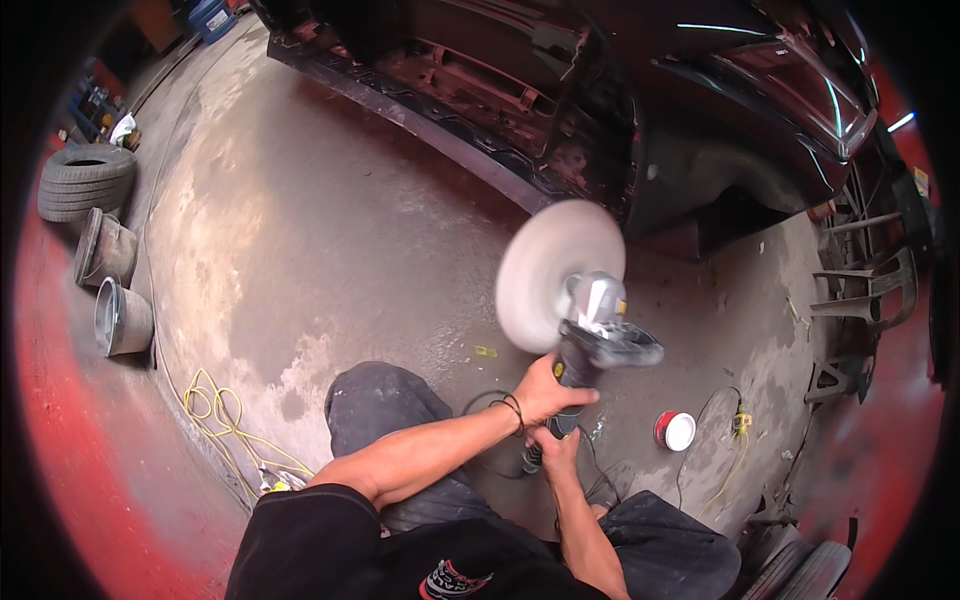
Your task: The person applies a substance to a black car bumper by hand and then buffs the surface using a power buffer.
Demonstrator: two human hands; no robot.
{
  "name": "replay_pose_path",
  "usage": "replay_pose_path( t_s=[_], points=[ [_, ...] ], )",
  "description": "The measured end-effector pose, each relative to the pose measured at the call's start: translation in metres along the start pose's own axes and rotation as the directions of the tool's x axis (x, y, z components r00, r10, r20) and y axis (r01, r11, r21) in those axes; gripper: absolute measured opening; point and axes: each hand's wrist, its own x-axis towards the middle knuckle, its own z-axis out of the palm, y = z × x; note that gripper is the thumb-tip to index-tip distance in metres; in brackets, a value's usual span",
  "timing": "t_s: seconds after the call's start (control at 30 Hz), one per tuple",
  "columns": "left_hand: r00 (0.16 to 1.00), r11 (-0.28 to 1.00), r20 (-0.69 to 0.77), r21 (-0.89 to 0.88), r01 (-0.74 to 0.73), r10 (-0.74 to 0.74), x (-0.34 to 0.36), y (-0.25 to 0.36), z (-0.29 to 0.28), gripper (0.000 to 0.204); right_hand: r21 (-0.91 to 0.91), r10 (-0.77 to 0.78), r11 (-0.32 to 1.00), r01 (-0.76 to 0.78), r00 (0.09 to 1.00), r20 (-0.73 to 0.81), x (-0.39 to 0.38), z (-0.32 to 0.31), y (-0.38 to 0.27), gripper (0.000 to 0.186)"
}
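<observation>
A polisher [592, 340] with a grey metal head and dark body is held in front of me, above the floor. My left hand [545, 392], with dark bands at the wrist, is closed around the front part of its body. Behind it, my right hand [558, 450] grips the rear of the handle, near the dark cord. The large round white polishing pad [545, 265] looks smeared by motion. It faces left and away from me, and in this view it overlaps the lower edge of the dark car [700, 140]. I cannot tell whether they touch.
A red and white tub [678, 431] stands to the right beside a yellow plug connector [741, 420]. Yellow cord [210, 400] lies coiled at left, near two buckets [124, 318] and stacked tires [86, 182]. Chairs [870, 285] line the right wall; more tires [800, 570] lie at lower right.
</observation>
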Motion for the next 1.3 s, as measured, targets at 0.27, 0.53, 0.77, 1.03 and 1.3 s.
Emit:
replay_pose_path(
  t_s=[0.27, 0.53, 0.77, 1.03, 1.3],
  points=[
    [0.992, 0.9, 0.018, -0.419, 0.12, -0.124, 0.004, 0.005, -0.022, 0.05, -0.492, -0.023, 0.864, -0.104, 0.969, -0.245, -0.009, 0.027, -0.053, 0.02],
    [0.966, 0.806, -0.257, -0.572, -0.153, 0.001, 0.044, 0.04, -0.062, 0.041, -0.769, -0.091, 0.639, 0.002, 0.993, -0.074, 0.061, 0.079, -0.119, 0.046],
    [0.897, 0.689, -0.442, -0.658, -0.303, -0.027, 0.062, 0.058, -0.067, 0.048, -0.911, -0.038, 0.398, 0.106, 0.994, 0.099, 0.093, 0.089, -0.173, 0.047],
    [0.957, 0.744, -0.267, -0.662, -0.093, -0.118, 0.028, 0.02, 0.009, 0.044, -0.933, 0.044, 0.36, -0.005, 0.999, 0.011, 0.033, 0.014, -0.182, 0.045],
    [0.97, 0.83, -0.197, -0.557, 0.007, -0.141, 0.019, 0.024, 0.037, 0.06, -0.8, 0.054, 0.577, -0.162, 0.986, -0.16, 0.008, -0.014, -0.156, 0.04]
  ],
)
